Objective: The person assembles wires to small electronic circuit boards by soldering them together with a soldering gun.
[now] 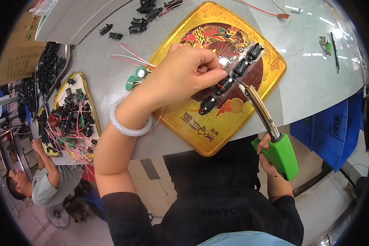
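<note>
My left hand [184,76] reaches over a gold decorated tin lid [172,133], its thumb and index finger pinched on a thin red wire [220,86]. Beside those fingertips, a row of small black plastic housings [240,67] lies slantwise on the lid, seemingly on a clear strip. My right hand [266,160] is closed around the green handle of a soldering iron [283,156]. The iron's tip points up and left, close to the middle of the row; whether it touches a housing I cannot tell. Round green-edged parts [141,73] with red and white wires lie by my left wrist.
At the left stands a tray [95,119] heaped with wired black parts. Loose black housings [137,25] lie at the table's back. A black pen-like tool [335,52] and a small green tool [327,47] rest far right. Blue bins [330,131] stand below; another person [49,184] sits left.
</note>
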